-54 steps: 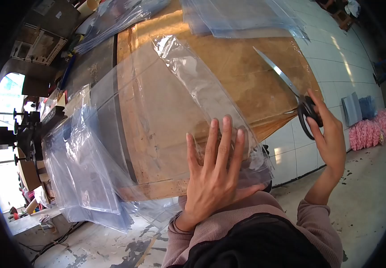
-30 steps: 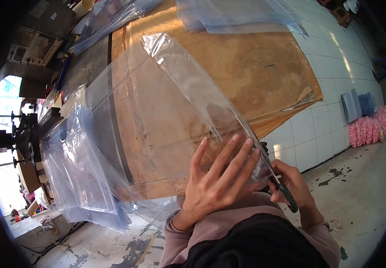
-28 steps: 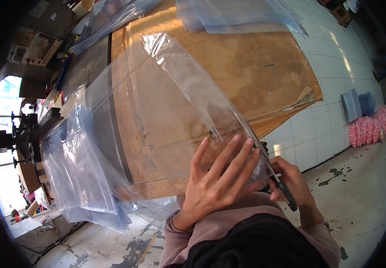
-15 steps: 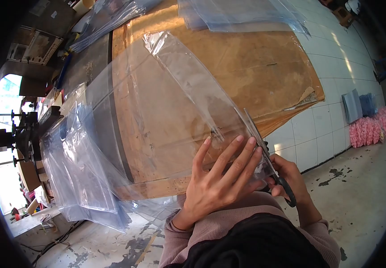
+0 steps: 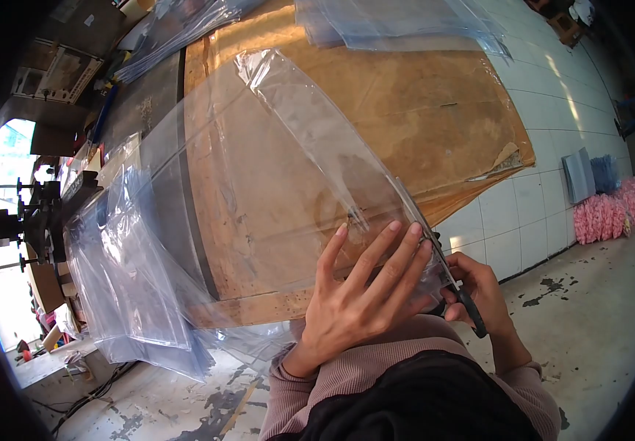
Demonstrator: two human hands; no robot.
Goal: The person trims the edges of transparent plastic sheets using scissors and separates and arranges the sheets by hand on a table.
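The clear plastic sheet [image 5: 280,169] lies in front of me across the brown worktop [image 5: 435,110], its left part reaching over the dark surface [image 5: 148,110] beside it. A shiny band runs down its right side towards me. Along that right edge lie the blades of my scissors [image 5: 444,266], pointing away from me; I cannot tell how far apart they stand. My right hand [image 5: 486,290] grasps the black handles. My left hand [image 5: 361,298] grips nothing: it rests flat on the sheet's near end, fingers spread, the fingertips close to the blades.

To my left, a pile of clear sheets [image 5: 130,272] hangs past the near edge. Bluish plastic sheets [image 5: 398,22] lie at the worktop's far end, with another stack [image 5: 185,33] at the far left. Well off to my right, a pink bundle [image 5: 611,209] sits on the floor [image 5: 582,301] by the pale tiles [image 5: 530,95].
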